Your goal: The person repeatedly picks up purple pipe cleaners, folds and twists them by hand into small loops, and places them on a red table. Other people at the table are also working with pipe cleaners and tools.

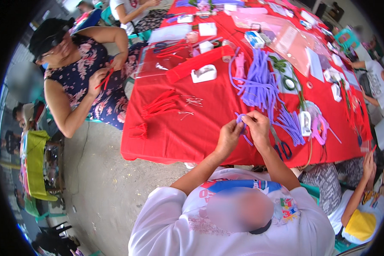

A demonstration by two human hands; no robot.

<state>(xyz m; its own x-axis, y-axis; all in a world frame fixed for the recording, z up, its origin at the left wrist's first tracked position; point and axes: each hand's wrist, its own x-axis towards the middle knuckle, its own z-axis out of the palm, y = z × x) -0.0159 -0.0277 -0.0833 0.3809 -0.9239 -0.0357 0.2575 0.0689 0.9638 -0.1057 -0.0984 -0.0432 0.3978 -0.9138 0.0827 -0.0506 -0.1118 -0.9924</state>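
Note:
Close to the near edge of the red-covered table (pixel 192 147), my left hand (pixel 228 136) and my right hand (pixel 258 128) meet. Both pinch a purple pipe cleaner (pixel 240 118), bent into a small loop between the fingertips, its end hanging below. Just right of my right hand lie dark-handled scissors (pixel 282 149) and a short bunch of purple pipe cleaners (pixel 291 126). Beyond my hands spreads a larger heap of purple pipe cleaners (pixel 258 83).
Red pipe cleaners (pixel 160 105) and thin white wires (pixel 192 101) lie to the left. White tape dispensers (pixel 204 74) (pixel 305 123), a pink-handled tool (pixel 319 130) and green tape (pixel 289 83) stand around. A person (pixel 83 72) sits at left, handling red stems; others sit at right.

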